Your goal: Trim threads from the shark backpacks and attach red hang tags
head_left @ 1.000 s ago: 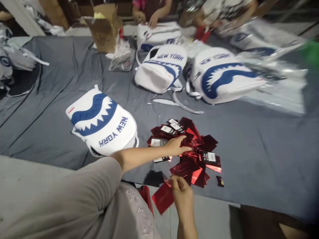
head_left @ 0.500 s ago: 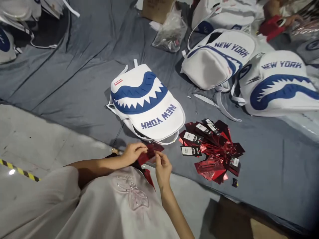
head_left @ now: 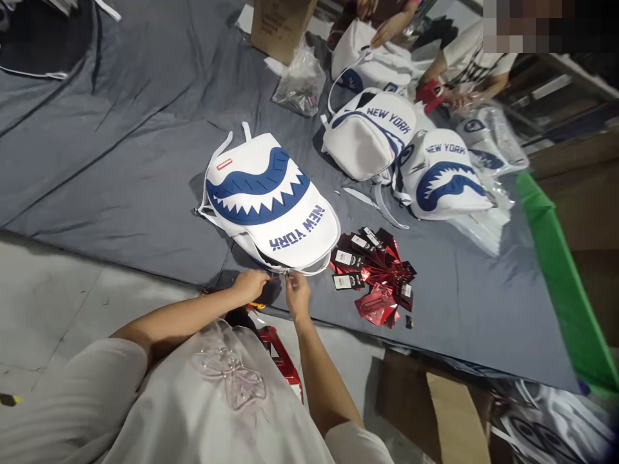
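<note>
A white backpack (head_left: 271, 200) lies on the grey-covered table with its NEW YORK lettering upside down to me. Blue bands and white teeth run across its front. At its near edge, by the loop handle (head_left: 319, 265), both my hands are close together. My left hand (head_left: 251, 285) is closed in a pinch, and a thin line shows at its fingertips. My right hand (head_left: 296, 294) pinches at the bag's edge beside the handle. What exactly lies between the fingers is too small to tell. Just to the right is a pile of red foil hang tags (head_left: 382, 277) with black cards.
Two more white backpacks (head_left: 367, 138) stand at the back right, near a loose strap (head_left: 387, 206). A clear plastic bag (head_left: 302, 80) and a cardboard box (head_left: 280, 26) sit at the back. Co-workers' hands (head_left: 391, 29) handle bags across the table. Green cloth (head_left: 561, 277) borders the right side.
Both hands have moved up to the backpack's near edge and closer together. The red tag seen between them earlier is no longer clearly visible. The view has shifted to the right.
</note>
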A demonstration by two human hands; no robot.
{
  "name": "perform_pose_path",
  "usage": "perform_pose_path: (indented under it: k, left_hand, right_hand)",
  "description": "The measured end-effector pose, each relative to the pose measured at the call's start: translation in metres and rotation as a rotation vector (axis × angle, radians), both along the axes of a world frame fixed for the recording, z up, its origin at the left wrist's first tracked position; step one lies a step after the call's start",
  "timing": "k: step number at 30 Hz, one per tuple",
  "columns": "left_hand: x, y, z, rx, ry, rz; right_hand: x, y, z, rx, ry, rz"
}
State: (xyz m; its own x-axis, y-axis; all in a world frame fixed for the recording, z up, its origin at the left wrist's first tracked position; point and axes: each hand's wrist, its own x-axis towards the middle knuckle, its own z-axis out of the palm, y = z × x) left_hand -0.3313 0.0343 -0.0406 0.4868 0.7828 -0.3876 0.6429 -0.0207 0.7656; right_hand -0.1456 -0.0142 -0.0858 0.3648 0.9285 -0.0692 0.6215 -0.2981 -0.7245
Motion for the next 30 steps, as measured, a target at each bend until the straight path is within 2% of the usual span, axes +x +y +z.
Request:
perform_pose_path:
  k: [4, 7, 12, 16, 18, 22, 26, 30]
  left_hand:
    - [0.021, 0.006, -0.014, -0.017, -0.019, -0.005]
    - [0.036, 0.007, -0.024, -0.053, -0.069, 0.015]
    - [0.062, 0.007, -0.042, -0.194, -0.195, 0.084]
    - [0.059, 0.007, -0.052, -0.404, -0.374, 0.038]
    - [0.048, 0.004, -0.054, -0.481, -0.442, 0.035]
    - [0.032, -0.009, -0.051, -0.571, -0.601, 0.142]
    - [0.043, -0.019, -0.043, -0.534, -0.54, 0.217]
    - [0.05, -0.009, -0.037, -0.669, -0.558, 0.254]
  right_hand:
    - [0.01, -0.002, -0.011, -0.039, 0.144, 0.031]
    - [0.018, 0.0, -0.011, -0.07, 0.217, 0.055]
    - [0.034, 0.003, 0.008, -0.072, 0.285, 0.029]
    - [0.044, 0.003, 0.023, -0.025, 0.375, -0.06]
    - [0.043, 0.003, 0.025, -0.013, 0.459, -0.097]
    - [0.033, 0.004, 0.023, 0.001, 0.627, -0.133]
    - [0.032, 0.006, 0.021, -0.001, 0.742, -0.123]
    - [0.04, 0.01, 0.016, -0.013, 0.781, -0.126]
